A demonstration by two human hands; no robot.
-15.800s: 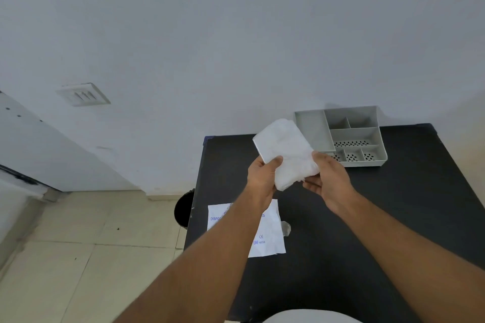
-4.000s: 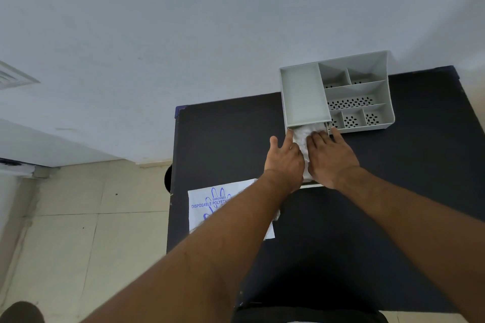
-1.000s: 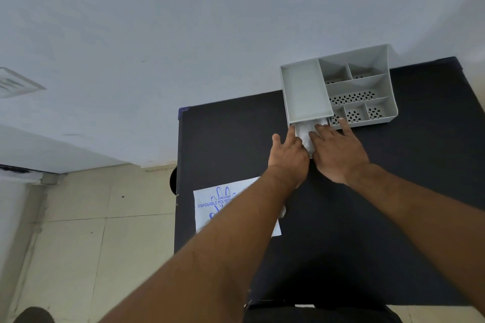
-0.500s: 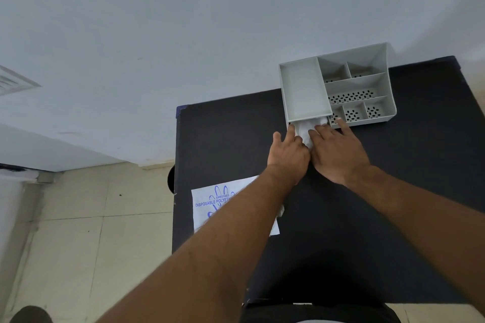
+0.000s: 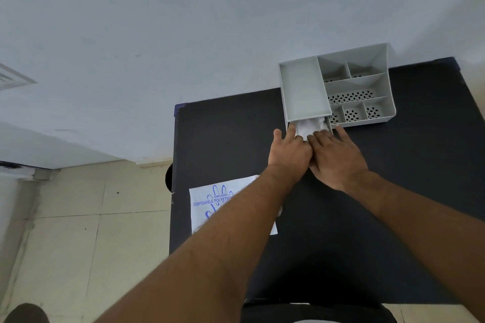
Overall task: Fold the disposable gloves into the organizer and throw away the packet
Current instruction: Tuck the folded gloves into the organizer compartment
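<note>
Where the organizer (image 5: pixel 304 92) opens, folded gloves (image 5: pixel 309 126) under flat, unclenched left hand (image 5: pixel 288 152) and right hand (image 5: pixel 336 157).

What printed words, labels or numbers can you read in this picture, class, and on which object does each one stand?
"EMBOSSED": small blue print on the white packet lying on the black table.
"DISPOSABLE POLYETHY": the blue line beneath it; the left forearm covers the rest of the word.
Blue hand outline on the packet: a drawing, no words.
Grey organizer: no writing visible.
</note>
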